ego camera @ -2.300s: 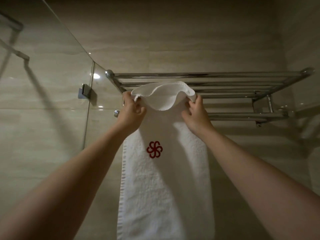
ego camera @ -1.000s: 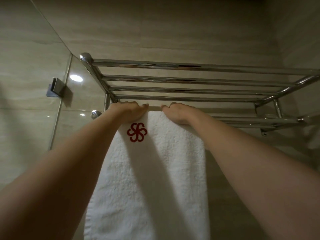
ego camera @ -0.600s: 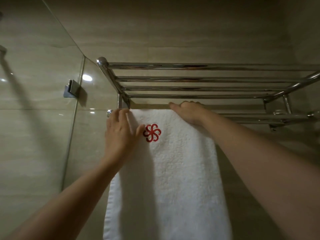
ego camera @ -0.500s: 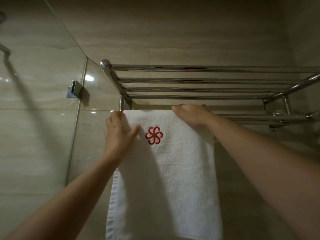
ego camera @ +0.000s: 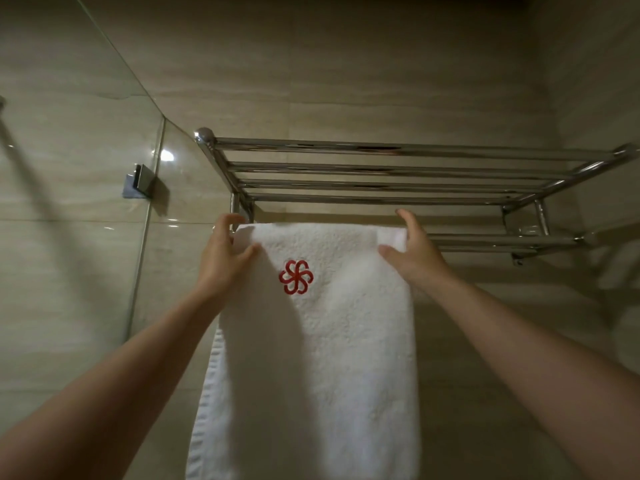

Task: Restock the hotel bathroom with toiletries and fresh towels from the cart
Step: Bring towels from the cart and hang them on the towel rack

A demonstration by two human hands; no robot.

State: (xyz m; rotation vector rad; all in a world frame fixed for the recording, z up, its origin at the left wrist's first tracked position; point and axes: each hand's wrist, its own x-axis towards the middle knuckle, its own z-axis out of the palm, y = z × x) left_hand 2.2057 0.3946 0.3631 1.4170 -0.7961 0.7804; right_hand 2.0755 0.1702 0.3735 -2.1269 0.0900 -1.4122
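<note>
Left hand (ego camera: 225,258): thumb on the front face, fingers curled round the upper left edge of the white terry towel (ego camera: 311,358). It's a pinch grip right at the fold. Right hand (ego camera: 415,252): mostly open, thumb pressed on the front face near the upper right corner, fingers fairly straight and reaching up beside the fold. Can't tell whether any hook behind the cloth.

Towel location: draped over the lower chrome hanging bar (ego camera: 485,240), at its left end. The front panel hangs straight down past the bottom of view; the back panel is hidden. Red pinwheel emblem (ego camera: 296,277) faces me, just below the fold, left of centre.

Above the bar: chrome slatted rack shelf (ego camera: 381,168). Left: glass shower panel (ego camera: 69,202), held by a chrome clamp (ego camera: 138,181) to the beige tiled wall (ego camera: 346,81).

Step, as I read it: final squaring of the hung towel. The top fold looks level.

Next move: a small tug to even the sides, then release both hands without dragging the cloth off the bar. After that, back to the cart (not in view) for the remaining stock.
</note>
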